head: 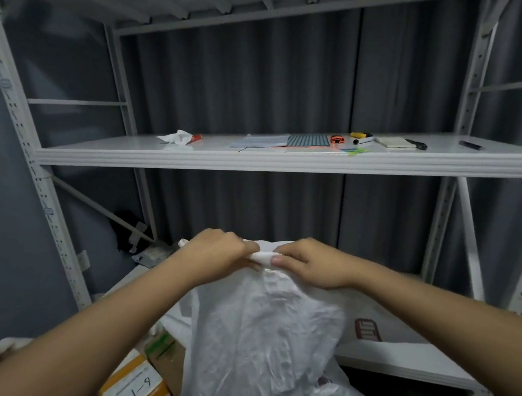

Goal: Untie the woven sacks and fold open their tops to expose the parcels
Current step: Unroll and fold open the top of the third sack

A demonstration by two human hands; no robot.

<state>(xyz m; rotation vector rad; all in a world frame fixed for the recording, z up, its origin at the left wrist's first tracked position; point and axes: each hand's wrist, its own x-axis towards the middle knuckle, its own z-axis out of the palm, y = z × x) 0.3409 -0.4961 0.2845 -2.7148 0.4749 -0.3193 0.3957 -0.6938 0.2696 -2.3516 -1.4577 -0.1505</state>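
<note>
Both hands, left hand (219, 255) and right hand (310, 265), pinch one white woven sack's (264, 339) bunched neck.

Single head-worn wide-angle cam, looking fwd and slightly down, close over both forearms. Faces a grey metal shelf (281, 159) at mid-frame, curtain (238, 78) behind. Edges bowed by lens. No 2nd view to overlap.

2 hands (217, 255), 1 white sack (258, 346), 2 cardboard boxes (135, 391), 1 shelf (281, 159)
</note>
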